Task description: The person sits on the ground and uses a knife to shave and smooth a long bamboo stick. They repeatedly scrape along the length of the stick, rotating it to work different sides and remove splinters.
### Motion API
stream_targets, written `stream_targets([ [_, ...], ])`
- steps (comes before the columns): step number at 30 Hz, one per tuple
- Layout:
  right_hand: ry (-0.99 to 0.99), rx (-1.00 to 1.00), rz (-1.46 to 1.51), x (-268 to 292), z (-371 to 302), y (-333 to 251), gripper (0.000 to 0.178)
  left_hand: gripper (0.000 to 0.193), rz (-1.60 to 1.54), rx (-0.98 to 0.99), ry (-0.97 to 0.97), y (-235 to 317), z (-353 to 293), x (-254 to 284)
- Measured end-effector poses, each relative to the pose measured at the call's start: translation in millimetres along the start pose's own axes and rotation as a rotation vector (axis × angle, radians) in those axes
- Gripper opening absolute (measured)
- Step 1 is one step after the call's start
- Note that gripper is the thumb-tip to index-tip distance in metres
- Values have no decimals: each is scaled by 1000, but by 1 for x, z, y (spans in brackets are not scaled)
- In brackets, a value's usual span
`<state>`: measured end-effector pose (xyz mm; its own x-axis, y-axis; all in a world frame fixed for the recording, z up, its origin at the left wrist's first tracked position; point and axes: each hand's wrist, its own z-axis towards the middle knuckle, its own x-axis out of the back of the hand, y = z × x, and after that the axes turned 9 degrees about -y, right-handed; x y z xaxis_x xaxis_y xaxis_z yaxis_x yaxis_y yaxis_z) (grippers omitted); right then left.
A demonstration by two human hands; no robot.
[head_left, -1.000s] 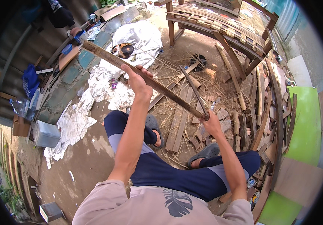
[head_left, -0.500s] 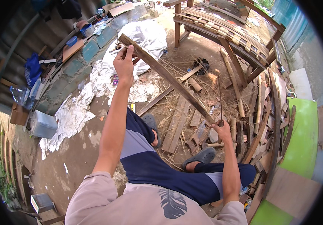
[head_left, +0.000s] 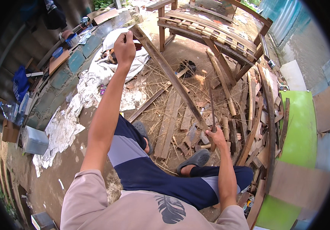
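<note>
A long, dark-brown wooden strip [head_left: 175, 82] slants across in front of me, its upper end far left and its lower end near right. My left hand [head_left: 124, 49] is closed on its upper end. Around the handle of a long, thin, dark tool [head_left: 212, 107] my right hand [head_left: 215, 136] is closed, beside the strip's lower end. The tool points away from me, seen almost edge-on, so I cannot tell its exact kind. Whether the right fingers also grip the strip is unclear.
A slatted wooden bench [head_left: 211, 36] stands beyond. Boards [head_left: 169, 128] and thin shavings litter the ground by my feet. Scrap wood [head_left: 255, 142] is piled on the right beside a green panel [head_left: 297, 126]. Crumpled white cloth [head_left: 92, 78] and a low block wall [head_left: 59, 76] are on the left.
The whole view has shifted, so the surroundings sit further left in it. The strip now slants somewhat more steeply. Both hands keep their holds.
</note>
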<state>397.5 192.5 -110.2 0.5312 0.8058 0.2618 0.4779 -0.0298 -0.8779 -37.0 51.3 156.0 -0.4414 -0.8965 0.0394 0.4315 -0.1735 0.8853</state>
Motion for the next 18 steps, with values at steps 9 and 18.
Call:
stream_targets([
  [9, 116, 87, 411, -16, -8, -11, 23, 38, -431, 189, -107, 34, 26, -72],
  [18, 303, 200, 763, -39, -13, -36, 28, 59, -348, 437, -790, -14, -144, -252],
])
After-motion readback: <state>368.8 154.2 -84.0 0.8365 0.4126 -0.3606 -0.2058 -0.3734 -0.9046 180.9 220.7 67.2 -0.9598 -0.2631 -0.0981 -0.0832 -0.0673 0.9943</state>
